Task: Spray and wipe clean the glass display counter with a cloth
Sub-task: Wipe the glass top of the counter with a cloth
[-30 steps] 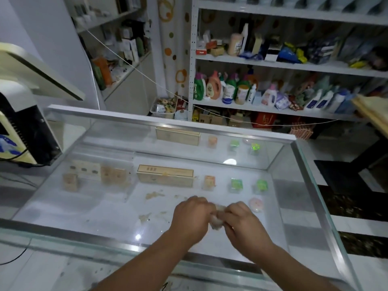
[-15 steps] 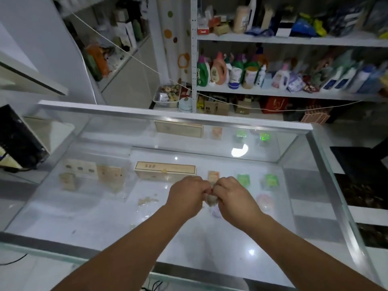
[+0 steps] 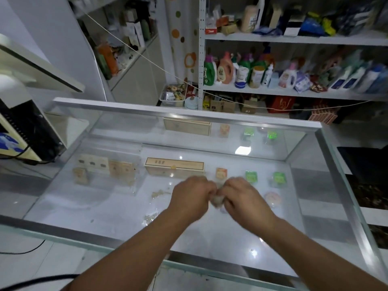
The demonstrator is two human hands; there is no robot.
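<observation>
The glass display counter [image 3: 88, 211] fills the lower half of the head view, its top framed in metal. Both of my hands meet above its middle. My left hand [image 3: 192, 196] and my right hand [image 3: 243, 197] are curled round a small crumpled pale cloth [image 3: 217, 200], most of which is hidden between the fingers. The hands are blurred. Smears and pale crumbs [image 3: 160, 193] lie on the glass to the left of my hands. No spray bottle shows near my hands.
Inside the case lie a long tan box [image 3: 174, 166], small tan packets [image 3: 94, 166] and green packets [image 3: 251, 176]. A machine with a black side [image 3: 27, 133] stands at the left end. Stocked shelves [image 3: 294, 91] rise behind.
Both hands, still joined on the cloth, have risen and moved away from me over the glass. The camera has tilted and moved slightly.
</observation>
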